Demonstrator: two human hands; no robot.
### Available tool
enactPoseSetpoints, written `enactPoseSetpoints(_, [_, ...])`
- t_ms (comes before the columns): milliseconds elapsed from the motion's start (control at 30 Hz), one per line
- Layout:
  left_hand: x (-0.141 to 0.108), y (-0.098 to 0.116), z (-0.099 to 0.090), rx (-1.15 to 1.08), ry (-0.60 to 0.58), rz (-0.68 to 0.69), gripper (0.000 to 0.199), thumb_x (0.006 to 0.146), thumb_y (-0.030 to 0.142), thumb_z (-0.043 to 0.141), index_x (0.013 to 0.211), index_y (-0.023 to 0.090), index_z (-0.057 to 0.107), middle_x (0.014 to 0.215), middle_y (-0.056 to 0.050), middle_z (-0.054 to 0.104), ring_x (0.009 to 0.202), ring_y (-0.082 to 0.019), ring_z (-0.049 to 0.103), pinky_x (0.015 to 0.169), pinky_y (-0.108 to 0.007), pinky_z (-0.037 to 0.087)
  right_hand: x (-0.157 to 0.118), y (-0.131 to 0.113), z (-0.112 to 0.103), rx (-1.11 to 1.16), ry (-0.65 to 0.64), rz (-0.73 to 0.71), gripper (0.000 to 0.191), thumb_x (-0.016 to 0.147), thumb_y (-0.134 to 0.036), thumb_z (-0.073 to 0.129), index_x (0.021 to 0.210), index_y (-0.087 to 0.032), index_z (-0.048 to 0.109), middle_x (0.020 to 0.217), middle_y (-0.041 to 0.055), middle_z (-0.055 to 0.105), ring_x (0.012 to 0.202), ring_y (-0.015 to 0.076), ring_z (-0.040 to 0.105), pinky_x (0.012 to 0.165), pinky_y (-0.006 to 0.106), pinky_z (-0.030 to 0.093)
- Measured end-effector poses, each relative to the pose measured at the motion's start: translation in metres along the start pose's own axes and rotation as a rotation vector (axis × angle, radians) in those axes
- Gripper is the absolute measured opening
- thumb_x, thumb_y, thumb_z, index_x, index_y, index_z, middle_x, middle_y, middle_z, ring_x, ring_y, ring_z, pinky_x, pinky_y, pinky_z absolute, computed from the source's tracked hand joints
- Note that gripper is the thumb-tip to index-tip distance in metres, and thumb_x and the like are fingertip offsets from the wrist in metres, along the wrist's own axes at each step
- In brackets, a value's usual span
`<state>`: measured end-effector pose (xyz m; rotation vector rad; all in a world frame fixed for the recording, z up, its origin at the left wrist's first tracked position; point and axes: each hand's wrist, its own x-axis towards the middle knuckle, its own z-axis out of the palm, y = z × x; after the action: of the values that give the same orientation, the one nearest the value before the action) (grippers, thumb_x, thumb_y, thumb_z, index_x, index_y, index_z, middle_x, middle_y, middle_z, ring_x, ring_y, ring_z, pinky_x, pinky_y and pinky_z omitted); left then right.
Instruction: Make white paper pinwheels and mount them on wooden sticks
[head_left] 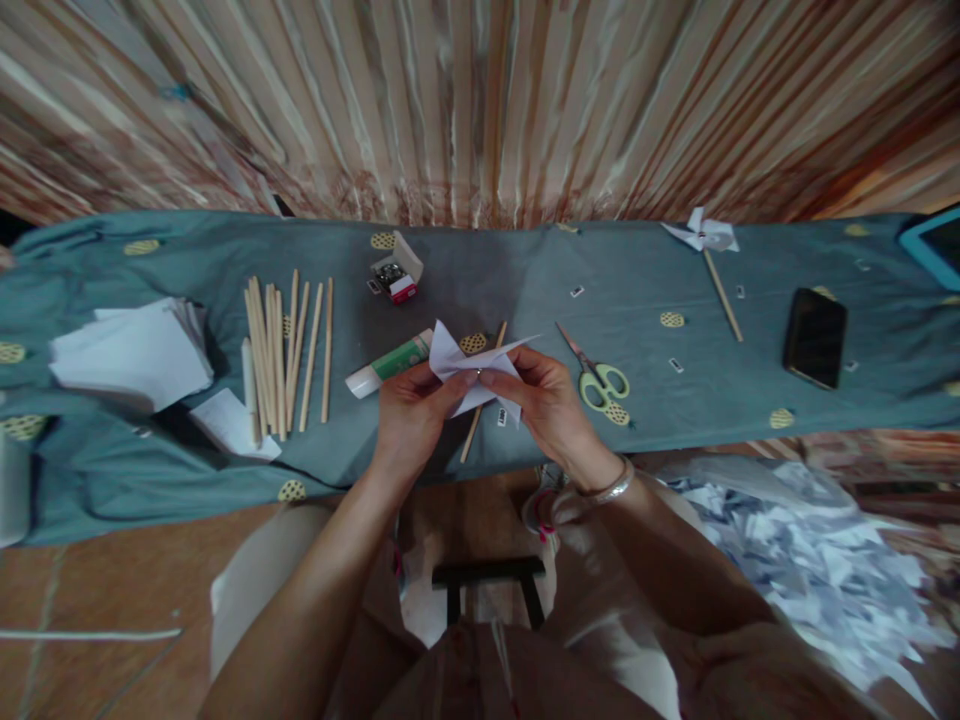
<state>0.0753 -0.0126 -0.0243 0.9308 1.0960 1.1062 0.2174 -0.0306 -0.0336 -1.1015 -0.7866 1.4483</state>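
Note:
A folded white paper pinwheel is held between my two hands above the near edge of the cloth. My left hand grips its left side, thumb toward the centre. From the right, my right hand pinches it, thumb on the middle beside a small shiny pin head. Under the paper a thin wooden stick lies slanted on the cloth, its middle hidden. A green and white glue stick rests just left of the paper. To the right are scissors with pale green handles.
Several wooden sticks and a stack of white paper lie at the left. Behind stands an opened small box of pins. A finished pinwheel on a stick and a black phone lie right. Paper scraps fill a bag below.

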Motion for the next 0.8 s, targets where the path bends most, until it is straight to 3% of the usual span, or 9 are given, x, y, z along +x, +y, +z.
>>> enactPoseSetpoints(800, [0.0013,0.0001,0.0008,0.063,0.016,-0.002,0.023,0.066,0.035,0.082,0.082,0.018,0.080,0.082,-0.004,0.078,0.069,-0.016,0.067,0.067,-0.028,0.054,0.0010,-0.0014,0.0029,0.090,0.009,0.037,0.031,0.057,-0.039,0.091,0.074,-0.023,0.072,0.072,-0.0045,0.070,0.065,0.0097,0.059,0.065,0.025,0.050])
